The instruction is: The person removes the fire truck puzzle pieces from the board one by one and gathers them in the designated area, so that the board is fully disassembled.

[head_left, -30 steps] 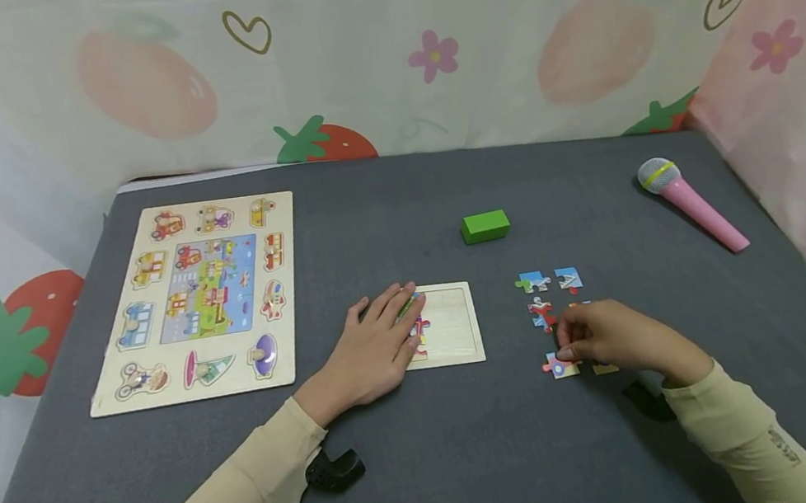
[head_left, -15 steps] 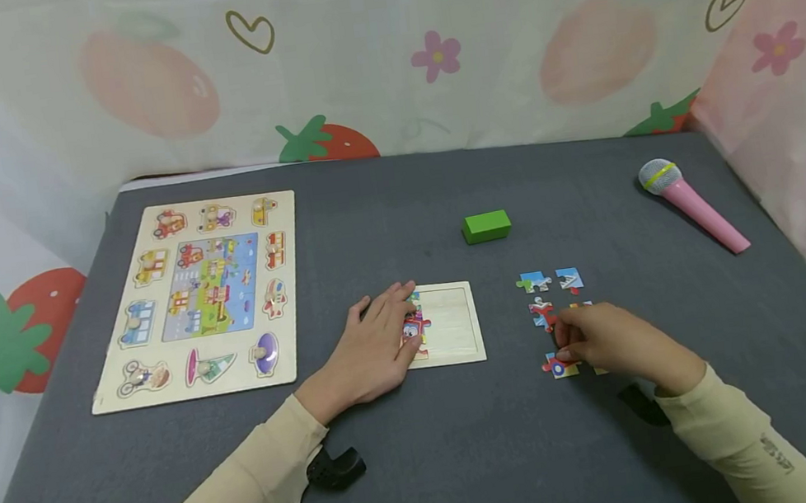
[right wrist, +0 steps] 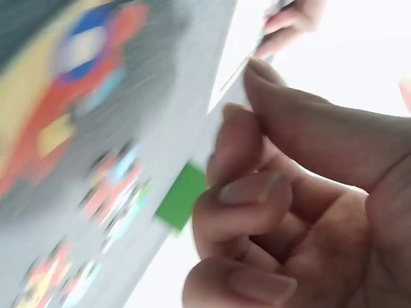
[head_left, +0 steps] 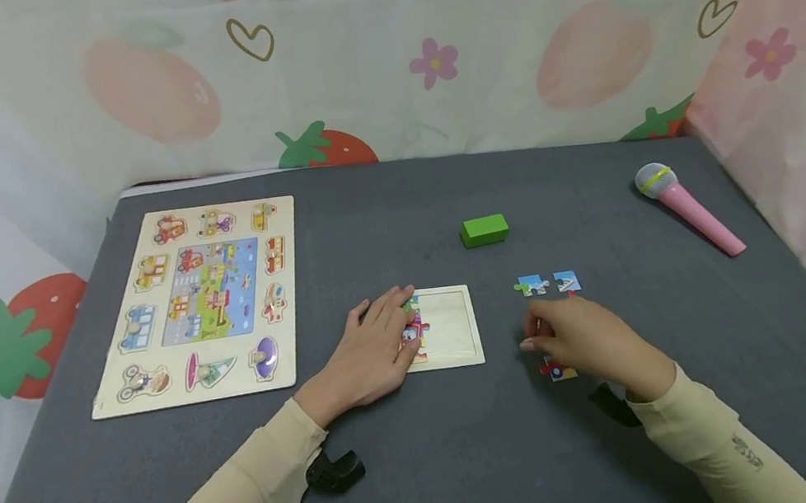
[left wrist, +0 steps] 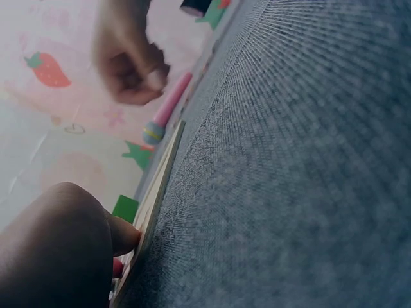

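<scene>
My left hand (head_left: 373, 350) lies flat with fingers spread on the left part of a small wooden puzzle tray (head_left: 452, 325). Beneath those fingers shows a joined strip of jigsaw pieces (head_left: 414, 335) with a red cartoon vehicle. My right hand (head_left: 585, 339) hovers over loose jigsaw pieces right of the tray, fingers curled and thumb near the index finger. Whether it pinches a piece is unclear; none shows plainly between the fingertips in the right wrist view. A blue-green piece (head_left: 531, 285), a blue piece (head_left: 566, 281) and a wheel piece (head_left: 560, 369) show around it; the hand hides others.
A large wooden knob puzzle board (head_left: 203, 395) with vehicle shapes lies at the left. Behind the tray sits a green block (head_left: 484, 230). A pink toy microphone (head_left: 693, 210) is at the right. The table (head_left: 384, 220) has a grey cover, with a printed curtain (head_left: 351, 58) behind.
My right hand has moved left over the loose pieces, toward the tray, and now covers the red piece seen earlier. My left hand has stayed on the tray.
</scene>
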Available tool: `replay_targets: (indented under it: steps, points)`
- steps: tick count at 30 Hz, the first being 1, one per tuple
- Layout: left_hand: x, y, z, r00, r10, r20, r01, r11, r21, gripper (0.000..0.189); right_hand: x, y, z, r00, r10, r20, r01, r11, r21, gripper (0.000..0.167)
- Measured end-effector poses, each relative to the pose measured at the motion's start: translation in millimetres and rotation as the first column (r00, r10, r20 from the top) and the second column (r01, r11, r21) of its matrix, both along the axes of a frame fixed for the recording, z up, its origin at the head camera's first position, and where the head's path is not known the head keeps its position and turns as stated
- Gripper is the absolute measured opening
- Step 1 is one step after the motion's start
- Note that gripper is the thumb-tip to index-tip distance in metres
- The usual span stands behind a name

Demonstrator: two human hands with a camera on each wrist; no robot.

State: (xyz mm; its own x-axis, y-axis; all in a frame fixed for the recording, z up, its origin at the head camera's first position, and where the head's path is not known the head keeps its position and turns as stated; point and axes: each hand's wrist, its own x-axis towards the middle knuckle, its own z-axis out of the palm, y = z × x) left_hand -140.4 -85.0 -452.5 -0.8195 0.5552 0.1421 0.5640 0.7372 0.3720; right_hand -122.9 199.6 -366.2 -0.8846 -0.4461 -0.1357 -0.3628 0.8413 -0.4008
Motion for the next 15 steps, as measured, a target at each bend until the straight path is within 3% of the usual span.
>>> replay_targets:
  steps: [8,15]
  points:
    - [-5.3,-11.3,3.5,1.000,0.010,0.010,-0.010,0.999,0.043,0.040,-32.3,-61,-5.7,0.999,0.029,0.029,-0.025,0.992,-0.127,0.009]
    - [-9.9,-14.7,3.8,0.998,0.003,-0.055,0.005,0.991,0.132,0.023,-53.3,-96,-19.7,0.992,0.110,0.063,-0.100,0.985,-0.140,0.010]
